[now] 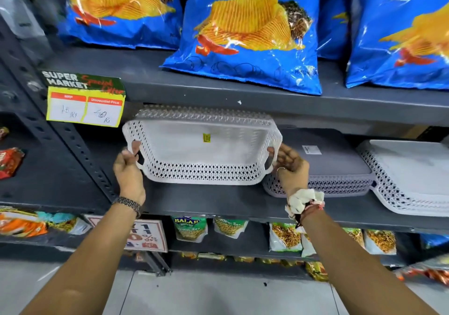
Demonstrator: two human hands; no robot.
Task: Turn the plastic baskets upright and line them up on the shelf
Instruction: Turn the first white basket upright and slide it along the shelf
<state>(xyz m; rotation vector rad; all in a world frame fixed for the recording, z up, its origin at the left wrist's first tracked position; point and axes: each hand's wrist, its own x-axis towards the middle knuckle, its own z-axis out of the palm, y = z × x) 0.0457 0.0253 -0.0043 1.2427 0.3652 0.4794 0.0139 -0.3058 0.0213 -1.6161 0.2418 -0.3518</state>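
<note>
A white perforated plastic basket (pixel 201 168) is held just above the grey shelf (pixel 218 202), its open side tipped toward me, a yellow sticker on its inner floor. My left hand (pixel 127 168) grips its left handle and my right hand (pixel 290 166) grips its right handle. Right of it a grey basket (pixel 340 168) lies upside down on the shelf, partly behind my right hand. Further right, a white basket (pixel 410 181) also lies bottom up, cut off by the frame edge.
Blue chip bags (pixel 245 35) fill the shelf above, whose front edge (pixel 267 105) hangs low over the baskets. A yellow price tag (pixel 85 105) hangs at the left. A perforated upright post (pixel 80 154) stands left of the held basket. Snack packets (pixel 192 227) sit below.
</note>
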